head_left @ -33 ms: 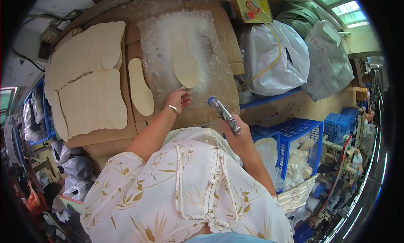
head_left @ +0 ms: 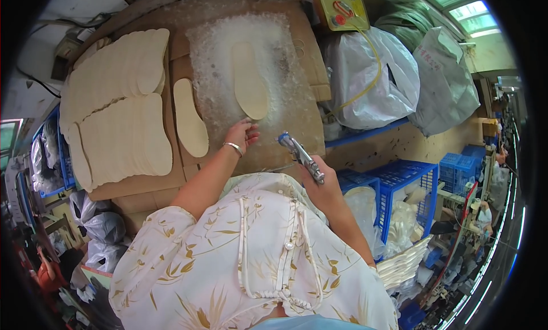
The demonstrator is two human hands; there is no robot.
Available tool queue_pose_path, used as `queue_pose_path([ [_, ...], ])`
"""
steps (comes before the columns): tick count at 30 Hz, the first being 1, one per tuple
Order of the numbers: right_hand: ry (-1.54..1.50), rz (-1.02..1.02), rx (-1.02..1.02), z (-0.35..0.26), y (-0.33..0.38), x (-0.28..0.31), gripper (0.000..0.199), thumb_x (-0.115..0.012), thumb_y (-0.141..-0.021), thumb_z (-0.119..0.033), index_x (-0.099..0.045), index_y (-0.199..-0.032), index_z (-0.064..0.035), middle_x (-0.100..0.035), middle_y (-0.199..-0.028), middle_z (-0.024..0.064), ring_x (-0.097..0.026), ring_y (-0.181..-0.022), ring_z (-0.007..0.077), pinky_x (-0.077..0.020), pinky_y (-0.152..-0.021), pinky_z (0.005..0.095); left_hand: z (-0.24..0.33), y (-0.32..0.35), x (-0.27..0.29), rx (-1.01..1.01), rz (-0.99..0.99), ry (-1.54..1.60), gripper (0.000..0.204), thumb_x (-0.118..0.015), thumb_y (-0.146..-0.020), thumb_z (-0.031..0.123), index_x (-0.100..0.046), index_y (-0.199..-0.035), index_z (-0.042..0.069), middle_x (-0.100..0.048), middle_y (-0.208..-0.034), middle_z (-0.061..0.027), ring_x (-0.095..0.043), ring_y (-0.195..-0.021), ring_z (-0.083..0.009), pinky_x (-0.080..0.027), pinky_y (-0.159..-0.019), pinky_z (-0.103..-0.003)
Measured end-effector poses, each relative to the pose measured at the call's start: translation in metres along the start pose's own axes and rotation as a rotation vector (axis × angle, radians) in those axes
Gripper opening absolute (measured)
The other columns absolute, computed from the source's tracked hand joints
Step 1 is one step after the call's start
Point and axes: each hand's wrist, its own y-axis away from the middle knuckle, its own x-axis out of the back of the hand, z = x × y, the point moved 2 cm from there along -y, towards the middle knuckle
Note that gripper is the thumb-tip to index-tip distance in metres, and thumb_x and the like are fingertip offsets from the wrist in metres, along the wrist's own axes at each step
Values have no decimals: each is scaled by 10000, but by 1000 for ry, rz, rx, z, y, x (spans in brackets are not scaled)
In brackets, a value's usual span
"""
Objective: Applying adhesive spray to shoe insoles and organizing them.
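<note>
One cream insole (head_left: 250, 81) lies on the glue-crusted patch of the table (head_left: 297, 121); a second insole (head_left: 190, 119) lies alone just left of that patch, and two fanned stacks of insoles (head_left: 123, 116) sit farther left. The left hand (head_left: 244, 134), fingers loosely spread and holding nothing, hovers just below the patch insole. The right hand (head_left: 322, 187) is clenched around one metal spray gun (head_left: 299, 156), right of the left hand.

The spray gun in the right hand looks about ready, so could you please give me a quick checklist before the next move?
1. Spray gun gripped in right hand: ok.
2. Nozzle aimed at the insole on the glue-crusted board: cannot tell.
3. Left hand off that insole: ok, just below its near end.
4. Second insole lies apart: ok.
5. Stacked insoles outside the crusted patch: ok.
</note>
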Motion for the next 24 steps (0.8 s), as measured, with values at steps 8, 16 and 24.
queue_pose_path([
  [8, 53, 43, -36, 1, 0, 4, 200, -648, -877, -195, -552, -912, -23, -568, -673, 161, -512, -567, 266, -440, -562, 329, 1, 1, 0, 2, 12, -12, 425, -456, -893, 94, -429, -1317, 87, -641, -959, -87, -631, -716, -184, -539, -596, -295],
  [16, 23, -36, 30, -1, -2, -2, 197, -645, -878, -194, -555, -912, -22, -571, -685, 174, -512, -580, 307, -441, -566, 337, 3, 3, -2, 13, 2, -33, 432, -451, -887, 78, -430, -1318, 85, -642, -967, -88, -633, -730, -182, -541, -607, -293],
  [24, 62, -61, -5, -1, 0, 1, 199, -639, -882, -194, -547, -898, -18, -572, -677, 180, -529, -579, 326, -441, -567, 344, 4, 4, -1, 23, -4, -51, 422, -460, -893, 85, -431, -1314, 98, -642, -985, -83, -621, -757, -184, -535, -629, -294],
])
